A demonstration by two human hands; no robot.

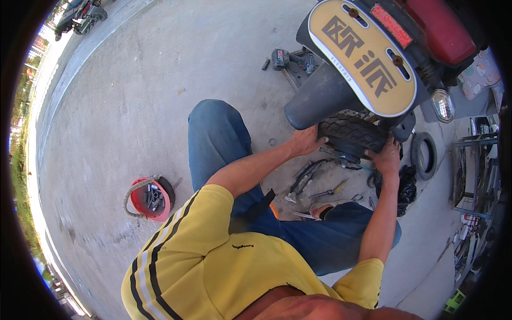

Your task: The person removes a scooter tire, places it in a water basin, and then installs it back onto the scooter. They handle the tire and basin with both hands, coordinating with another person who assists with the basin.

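A black treaded tyre (354,130) is held between my two hands under the rear of a scooter. At the tyre's left side, my left hand (308,142) grips it, the thumb pointing inward and the fingers partly hidden behind the rubber. My right hand (388,156) clasps the opposite side, its thumb on the near face and fingers curled over the edge. Right above the tyre hang the scooter's black rear mudguard (322,96) and tan plate (362,58). How the tyre sits against the parts behind it is hidden.
On the concrete near my feet lie a yellow-handled tool (337,188) and black cables (306,173). To the right are another tyre (424,156), a black plastic bag (406,186) and a metal rack (474,176). A red bucket of tools (153,199) stands left; a cordless power tool (281,58) lies beyond.
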